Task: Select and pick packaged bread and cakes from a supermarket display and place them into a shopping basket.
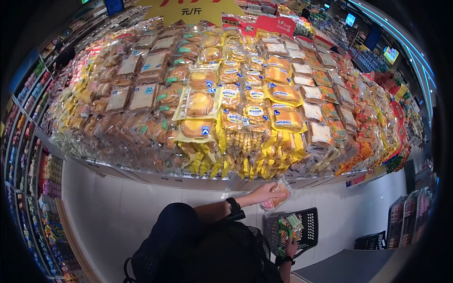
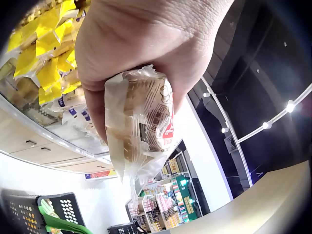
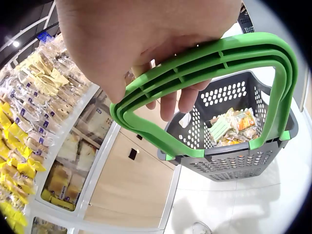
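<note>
My left hand (image 1: 262, 194) grips a clear-wrapped packet of bread (image 2: 139, 117) with red and dark print, held out in front of the bread display. In the left wrist view its fingers and thumb lie on either side of the wrapper. My right hand (image 3: 156, 34) holds the green handle (image 3: 287, 73) of a dark grey shopping basket (image 3: 224, 168), with fingertips hanging through the loop. Inside the basket lie several wrapped food packets (image 3: 234, 126). In the head view, the bread packet is just above the basket's far rim.
A broad display of packaged breads and cakes (image 1: 198, 104) stands ahead, over wooden cabinet fronts (image 3: 126, 180). Shelves of goods (image 1: 28, 179) line the left. Another dark basket (image 1: 370, 241) sits at the right, near a rack (image 1: 408, 217). Pale tiled floor (image 1: 113, 203) lies below.
</note>
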Action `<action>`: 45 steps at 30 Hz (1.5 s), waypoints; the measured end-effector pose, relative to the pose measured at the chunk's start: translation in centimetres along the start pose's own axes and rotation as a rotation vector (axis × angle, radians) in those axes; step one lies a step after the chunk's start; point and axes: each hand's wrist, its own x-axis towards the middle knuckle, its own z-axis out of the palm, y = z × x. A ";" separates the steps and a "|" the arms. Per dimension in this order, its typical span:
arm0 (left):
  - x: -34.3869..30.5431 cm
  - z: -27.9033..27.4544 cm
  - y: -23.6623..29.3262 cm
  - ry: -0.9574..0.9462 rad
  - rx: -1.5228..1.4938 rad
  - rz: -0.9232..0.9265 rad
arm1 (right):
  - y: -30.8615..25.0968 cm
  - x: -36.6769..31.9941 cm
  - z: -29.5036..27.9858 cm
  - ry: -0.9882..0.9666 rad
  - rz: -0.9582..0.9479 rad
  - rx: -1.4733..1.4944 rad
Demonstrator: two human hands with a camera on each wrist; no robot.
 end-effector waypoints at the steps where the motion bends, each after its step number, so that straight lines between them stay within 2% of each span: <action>1: -0.5 -0.6 -0.3 0.032 0.058 0.020 | -0.6 -0.8 0.2 -0.007 -0.039 -0.123; 2: -1.3 -0.6 -0.7 0.052 0.057 0.029 | -0.5 -1.7 0.6 -0.016 -0.059 -0.129; 4: -4.0 -0.7 -0.2 0.099 -0.079 -0.120 | -0.1 -3.4 1.5 0.087 -0.105 -0.122; 9: -12.4 -0.9 1.5 0.149 -0.060 -0.127 | -1.0 -8.1 2.8 0.134 -0.073 -0.316; 12: -16.5 -2.4 2.2 0.160 0.031 -0.165 | -3.1 -10.3 3.0 0.077 -0.069 -0.279; 13: -17.7 -3.2 2.3 0.180 0.066 -0.188 | -1.8 -10.7 4.1 0.126 -0.099 -0.274; 18: -22.3 -6.7 3.6 0.222 0.002 -0.150 | -2.2 -15.4 6.0 0.075 -0.122 -0.245; 20: -23.7 -8.6 4.3 0.229 -0.045 -0.132 | -2.7 -17.2 7.8 0.078 -0.141 -0.219; 22: -24.9 -11.1 4.8 0.184 -0.159 -0.117 | -5.2 -20.3 9.2 -0.016 -0.057 0.013; 23: -25.5 -12.4 5.3 0.180 -0.165 -0.111 | -6.4 -22.1 10.0 0.046 -0.059 0.034; 28: -30.3 -19.5 10.7 0.116 -0.315 -0.120 | -6.9 -29.0 13.9 0.035 -0.058 -0.028; 29: -31.4 -21.2 11.6 0.189 -0.367 -0.062 | -5.0 -28.9 16.0 0.063 -0.096 -0.029; 30: -31.8 -24.0 12.1 0.201 -0.380 -0.068 | -5.7 -28.0 18.3 0.037 -0.107 -0.018; 31: -32.9 -26.0 12.0 0.183 -0.407 -0.111 | -6.0 -29.9 19.0 0.025 -0.071 -0.018; 33: -34.5 -29.4 12.7 0.168 -0.579 -0.133 | -12.8 -33.9 20.2 0.113 -0.075 -0.051; 34: -35.2 -30.5 13.3 0.218 -0.687 -0.103 | -13.7 -33.8 21.8 0.079 -0.052 -0.052; 36: -37.1 -32.6 14.3 0.157 -0.745 -0.069 | -14.6 -36.6 23.5 0.120 -0.070 -0.009; 40: -39.6 -35.8 16.0 0.193 -0.739 -0.096 | -16.3 -39.3 27.1 0.089 -0.006 0.014; 42: -40.3 -37.7 16.5 0.255 -0.713 -0.050 | -18.7 -40.1 29.8 -0.023 0.065 0.123; 45: -42.1 -39.2 16.3 0.256 -0.719 -0.025 | -18.9 -42.0 33.3 0.017 0.009 0.093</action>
